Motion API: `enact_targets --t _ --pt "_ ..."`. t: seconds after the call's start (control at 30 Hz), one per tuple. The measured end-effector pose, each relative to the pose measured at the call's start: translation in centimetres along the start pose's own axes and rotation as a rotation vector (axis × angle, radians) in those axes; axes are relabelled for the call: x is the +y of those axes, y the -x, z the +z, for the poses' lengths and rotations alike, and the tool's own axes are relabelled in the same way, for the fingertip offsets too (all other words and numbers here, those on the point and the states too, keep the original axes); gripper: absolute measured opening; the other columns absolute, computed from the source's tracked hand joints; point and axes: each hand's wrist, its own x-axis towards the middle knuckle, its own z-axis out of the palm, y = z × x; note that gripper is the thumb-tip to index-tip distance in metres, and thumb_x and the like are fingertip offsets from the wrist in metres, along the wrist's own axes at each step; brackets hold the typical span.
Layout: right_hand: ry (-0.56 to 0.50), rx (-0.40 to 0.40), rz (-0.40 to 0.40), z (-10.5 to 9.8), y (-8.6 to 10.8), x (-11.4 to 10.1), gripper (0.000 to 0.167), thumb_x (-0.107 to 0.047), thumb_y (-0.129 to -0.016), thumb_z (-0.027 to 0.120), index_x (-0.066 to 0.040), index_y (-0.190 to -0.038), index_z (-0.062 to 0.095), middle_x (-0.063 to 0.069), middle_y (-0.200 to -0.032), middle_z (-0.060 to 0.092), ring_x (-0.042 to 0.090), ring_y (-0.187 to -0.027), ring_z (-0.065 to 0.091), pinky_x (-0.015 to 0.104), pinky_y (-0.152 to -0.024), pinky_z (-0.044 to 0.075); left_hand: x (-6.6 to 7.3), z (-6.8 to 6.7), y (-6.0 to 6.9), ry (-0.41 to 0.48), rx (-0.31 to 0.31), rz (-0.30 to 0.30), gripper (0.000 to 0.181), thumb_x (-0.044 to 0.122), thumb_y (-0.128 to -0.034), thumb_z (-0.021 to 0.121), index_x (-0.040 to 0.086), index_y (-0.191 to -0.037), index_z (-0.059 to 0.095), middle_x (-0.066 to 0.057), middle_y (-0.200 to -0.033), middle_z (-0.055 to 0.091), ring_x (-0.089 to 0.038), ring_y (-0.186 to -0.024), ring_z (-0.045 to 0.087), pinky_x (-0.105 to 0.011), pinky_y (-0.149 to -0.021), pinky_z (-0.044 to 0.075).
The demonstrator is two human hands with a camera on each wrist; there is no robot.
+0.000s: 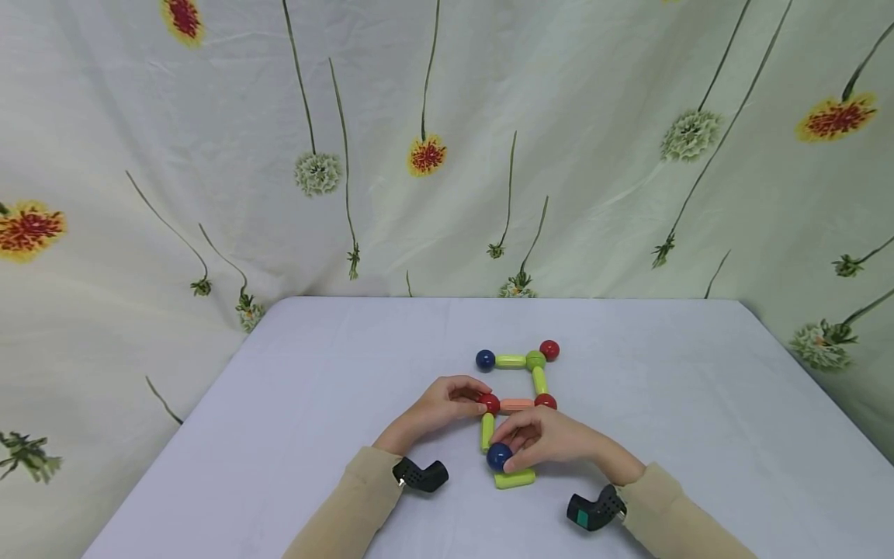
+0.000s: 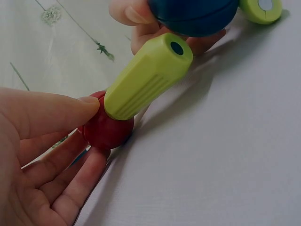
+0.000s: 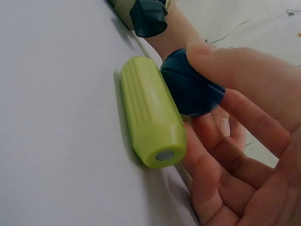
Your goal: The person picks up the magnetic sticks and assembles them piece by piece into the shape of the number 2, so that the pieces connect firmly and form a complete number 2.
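My left hand pinches a red ball between thumb and fingers. From that ball a yellow-green rod juts towards me, its end face showing in the left wrist view. Thumb and fingertips of my right hand grip a dark blue ball close to that rod's free end; whether they touch, I cannot tell. Another yellow-green rod lies on the table right beside the blue ball. A salmon-pink rod links the held red ball to a second red ball, partly behind my right hand.
Farther back, a yellow-green rod runs from the second red ball to a green ball. A red ball touches the green one. Leftward, another rod ends at a blue ball. All lie on a white table before flowered cloth.
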Motion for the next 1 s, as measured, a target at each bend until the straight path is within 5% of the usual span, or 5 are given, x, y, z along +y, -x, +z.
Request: enact_targets --t 0.67,1.0 --pt "0.068 0.007 0.02 0.62 -0.24 0.68 0.029 -0.018 -0.082 0.073 -0.011 -0.109 0.068 -0.002 -0.087 0.065 0.009 -0.077 0.058 0.021 -0.066 0.048 -0.43 0.0 -0.18 -0.001 0.006 -0.007 0.029 0.017 -0.0845 0.068 0.007 -0.112 0.066 -0.003 -0.1 0.065 -0.014 -0.09 0.061 -0.026 -0.082 0.047" --pt "0.099 0.036 -0.037 0.96 -0.38 0.89 0.024 -0.018 -0.084 0.071 -0.01 -0.107 0.069 -0.004 -0.085 0.066 0.008 -0.075 0.059 0.022 -0.067 0.049 -0.49 -0.04 -0.22 0.0 -0.003 0.011 0.03 0.015 -0.0845 0.067 0.004 -0.112 0.065 -0.006 -0.1 0.065 -0.015 -0.09 0.061 -0.025 -0.082 0.047"
